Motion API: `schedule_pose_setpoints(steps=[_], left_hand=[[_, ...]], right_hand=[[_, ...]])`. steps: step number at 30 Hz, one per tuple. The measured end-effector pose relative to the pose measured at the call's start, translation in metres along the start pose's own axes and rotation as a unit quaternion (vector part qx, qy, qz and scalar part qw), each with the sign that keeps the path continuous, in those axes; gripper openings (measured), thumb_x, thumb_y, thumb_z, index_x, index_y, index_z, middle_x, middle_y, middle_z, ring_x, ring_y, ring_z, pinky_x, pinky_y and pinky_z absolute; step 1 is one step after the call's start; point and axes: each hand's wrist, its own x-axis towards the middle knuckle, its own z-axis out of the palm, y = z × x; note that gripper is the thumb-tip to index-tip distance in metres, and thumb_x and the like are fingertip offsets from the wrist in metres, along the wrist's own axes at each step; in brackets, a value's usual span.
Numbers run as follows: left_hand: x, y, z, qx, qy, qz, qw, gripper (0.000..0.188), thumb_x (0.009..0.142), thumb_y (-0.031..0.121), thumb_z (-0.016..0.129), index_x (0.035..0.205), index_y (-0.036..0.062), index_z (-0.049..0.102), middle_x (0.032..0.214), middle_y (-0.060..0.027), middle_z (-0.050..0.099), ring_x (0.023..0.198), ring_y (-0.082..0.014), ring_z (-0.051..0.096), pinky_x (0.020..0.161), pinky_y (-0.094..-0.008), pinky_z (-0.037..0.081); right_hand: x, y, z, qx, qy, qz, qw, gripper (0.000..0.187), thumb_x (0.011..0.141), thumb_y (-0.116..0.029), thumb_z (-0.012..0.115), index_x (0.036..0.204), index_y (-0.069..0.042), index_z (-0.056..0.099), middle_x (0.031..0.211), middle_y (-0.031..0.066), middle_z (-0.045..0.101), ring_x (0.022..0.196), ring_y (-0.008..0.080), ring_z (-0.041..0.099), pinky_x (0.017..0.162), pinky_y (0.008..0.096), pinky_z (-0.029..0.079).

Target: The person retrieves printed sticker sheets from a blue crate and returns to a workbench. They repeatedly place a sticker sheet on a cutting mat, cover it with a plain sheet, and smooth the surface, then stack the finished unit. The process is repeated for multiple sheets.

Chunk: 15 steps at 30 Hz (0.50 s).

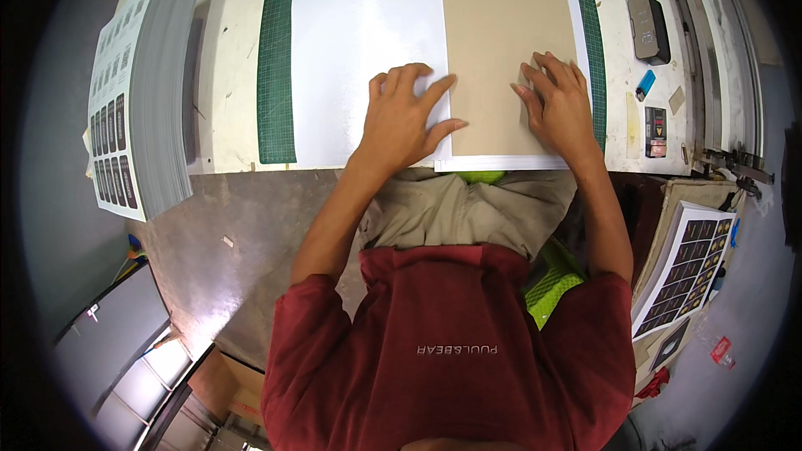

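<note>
A glossy white sheet [351, 58] and, to its right, a tan sheet [501, 25] lie on a green cutting mat [277, 92]. White margins show along the tan sheet's right and front edges, where white paper lies under it. My left hand [401, 113] rests on the white sheet, its fingers spread, the index finger and thumb reaching over the tan sheet's left edge. On the right part of the tan sheet is my right hand [558, 104], with fingers apart and slightly bent. Neither hand holds anything.
A tall stack of printed sheets [142, 92] stands at the table's left end. To the right are a black digital clock [650, 29], a blue lighter [645, 84] and a small dark box [656, 132]. More printed sheets [689, 263] lie lower at the right.
</note>
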Motion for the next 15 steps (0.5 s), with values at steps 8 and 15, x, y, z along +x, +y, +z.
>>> schedule_pose_setpoints(steps=[8,15], left_hand=[[-0.093,-0.026,-0.056,0.062,0.085,-0.228,0.968,0.082,0.077,0.035,0.08,0.146,0.0095,0.043,0.149,-0.0244,0.032,0.137,-0.0431,0.029,0.113,-0.0575,0.022],[-0.133,-0.017,-0.013,0.042,0.103,-0.265,0.958,0.111,0.071,0.035,0.08,0.158,0.0106,0.016,0.16,-0.0321,-0.004,0.147,-0.0527,-0.005,0.112,-0.0694,0.003]], right_hand=[[-0.001,-0.002,0.001,-0.003,-0.011,0.014,1.0,0.03,0.091,-0.025,0.066,0.115,-0.007,0.069,0.127,0.0124,0.06,0.126,0.03,0.052,0.112,0.054,0.031],[-0.005,-0.001,0.006,0.022,0.018,0.008,1.0,0.03,0.091,-0.025,0.066,0.115,-0.006,0.069,0.126,0.0147,0.062,0.127,0.0318,0.053,0.113,0.0529,0.03]])
